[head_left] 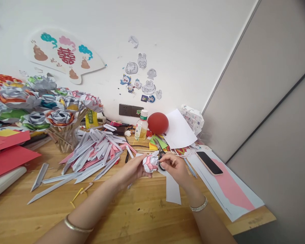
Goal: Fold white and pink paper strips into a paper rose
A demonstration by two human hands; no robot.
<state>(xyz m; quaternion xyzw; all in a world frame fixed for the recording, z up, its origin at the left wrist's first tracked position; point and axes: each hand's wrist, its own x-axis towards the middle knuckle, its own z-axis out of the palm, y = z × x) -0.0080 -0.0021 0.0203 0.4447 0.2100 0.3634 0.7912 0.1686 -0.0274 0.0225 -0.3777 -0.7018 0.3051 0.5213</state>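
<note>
A white and pink folded-paper flower (150, 164) rests in my left hand (135, 168), whose fingers curl round it from the left and below. My right hand (176, 167) is closed in a pinch at the flower's right edge; the small bit between thumb and forefinger is hard to see. Just behind my right fingers lie black-handled scissors (159, 146), partly covered by that hand. Under my hands a white paper strip (173, 189) lies on the wooden table (132, 217).
To the left is a heap of folded paper strips (99, 152), beside a clear vase (64, 139) of paper flowers. Behind stand a drink bottle (141, 128) and a red balloon (158, 123). A phone (209, 162) lies on paper sheets (221, 200) at right.
</note>
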